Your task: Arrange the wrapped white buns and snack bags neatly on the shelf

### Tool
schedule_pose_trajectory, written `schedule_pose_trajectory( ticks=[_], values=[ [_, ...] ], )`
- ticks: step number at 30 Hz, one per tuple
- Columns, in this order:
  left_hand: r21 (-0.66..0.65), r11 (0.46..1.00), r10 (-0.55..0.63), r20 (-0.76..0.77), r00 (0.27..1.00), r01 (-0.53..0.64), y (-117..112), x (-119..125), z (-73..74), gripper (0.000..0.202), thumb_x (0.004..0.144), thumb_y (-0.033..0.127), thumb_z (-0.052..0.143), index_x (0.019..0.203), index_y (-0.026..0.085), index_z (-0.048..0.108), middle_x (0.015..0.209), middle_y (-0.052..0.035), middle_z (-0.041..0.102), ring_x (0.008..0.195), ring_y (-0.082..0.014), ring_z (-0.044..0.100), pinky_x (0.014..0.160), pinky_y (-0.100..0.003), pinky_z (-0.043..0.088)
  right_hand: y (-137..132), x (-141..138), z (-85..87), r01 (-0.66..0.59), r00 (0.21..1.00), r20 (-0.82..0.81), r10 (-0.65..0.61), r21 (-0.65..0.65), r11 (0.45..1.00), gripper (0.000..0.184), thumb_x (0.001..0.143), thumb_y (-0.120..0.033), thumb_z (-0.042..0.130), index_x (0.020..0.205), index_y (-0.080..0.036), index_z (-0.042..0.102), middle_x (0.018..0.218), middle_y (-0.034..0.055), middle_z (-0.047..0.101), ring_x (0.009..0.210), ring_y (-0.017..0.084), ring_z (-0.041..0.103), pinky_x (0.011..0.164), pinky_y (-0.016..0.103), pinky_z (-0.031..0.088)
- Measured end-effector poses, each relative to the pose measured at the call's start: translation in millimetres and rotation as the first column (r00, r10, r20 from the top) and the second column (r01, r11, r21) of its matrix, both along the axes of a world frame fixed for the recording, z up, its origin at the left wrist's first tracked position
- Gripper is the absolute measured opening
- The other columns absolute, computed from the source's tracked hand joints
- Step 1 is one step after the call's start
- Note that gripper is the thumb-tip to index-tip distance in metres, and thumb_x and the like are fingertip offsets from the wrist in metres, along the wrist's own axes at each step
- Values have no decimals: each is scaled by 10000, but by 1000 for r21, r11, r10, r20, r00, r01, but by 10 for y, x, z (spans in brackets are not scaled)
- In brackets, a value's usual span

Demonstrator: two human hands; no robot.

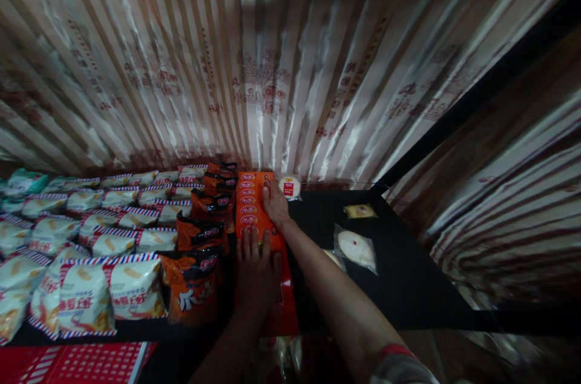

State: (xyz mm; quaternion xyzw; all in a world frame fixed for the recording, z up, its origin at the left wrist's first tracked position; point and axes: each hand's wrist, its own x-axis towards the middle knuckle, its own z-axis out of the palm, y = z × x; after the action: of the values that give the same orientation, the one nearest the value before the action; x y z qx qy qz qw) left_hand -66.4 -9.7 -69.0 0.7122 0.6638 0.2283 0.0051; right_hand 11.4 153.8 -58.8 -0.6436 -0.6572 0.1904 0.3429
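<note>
A row of orange-red packages [247, 190] with repeated oval logos runs away from me on the black shelf. My left hand [258, 266] lies over its nearer part, palm down with the fingers stretched forward and slightly apart. Against the far right side of the same row rests my right hand [276, 205], its fingers extended and the thumb hard to make out. Neither hand is closed around a package. Just beyond the right fingers is a round white pack with a red label [289, 188]. Left of the row stand orange-and-black snack bags [195, 287].
Several rows of white snack bags [136, 290] fill the left side. Flat white packs [356, 248] and a small yellow packet [359, 211] lie on the black surface [399, 263] at right. A printed curtain [272, 57] hangs behind; a red basket [91, 363] is below left.
</note>
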Motion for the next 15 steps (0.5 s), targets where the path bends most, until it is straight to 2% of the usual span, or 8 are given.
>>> schedule_pose_trajectory(
  ticks=[4,8,12,15],
  values=[
    [-16,1000,6,-9,1000,-7,-3,3,21,499,881,408,450,1328,188,483,1405,-122,443,1350,-305,306,1099,-505,259,44,56,-4,73,974,-207,-94,-104,992,551,936,-422,246,1393,-139,367,1385,120,469,1289,238,420,1088,417,293],
    [-37,999,11,-18,1000,-12,0,6,28,504,880,400,453,1337,189,471,1409,-117,438,1351,-305,303,1097,-504,263,70,112,10,131,931,-312,-188,-194,972,583,930,-455,240,1427,-158,310,1432,115,411,1327,246,370,1097,437,271],
    [-48,999,8,-24,1000,-9,9,8,29,511,878,400,452,1341,185,465,1418,-114,427,1360,-313,280,1096,-516,256,108,133,-25,126,907,-376,-192,-191,973,608,919,-498,249,1424,-167,316,1443,103,399,1341,223,350,1110,413,253],
    [-60,998,7,-27,1000,-8,15,7,35,508,877,398,452,1341,190,467,1418,-114,427,1365,-311,270,1100,-513,247,155,161,-125,119,911,-376,-171,-158,980,628,908,-520,251,1407,-150,342,1431,113,414,1336,216,357,1110,408,254]
  ],
)
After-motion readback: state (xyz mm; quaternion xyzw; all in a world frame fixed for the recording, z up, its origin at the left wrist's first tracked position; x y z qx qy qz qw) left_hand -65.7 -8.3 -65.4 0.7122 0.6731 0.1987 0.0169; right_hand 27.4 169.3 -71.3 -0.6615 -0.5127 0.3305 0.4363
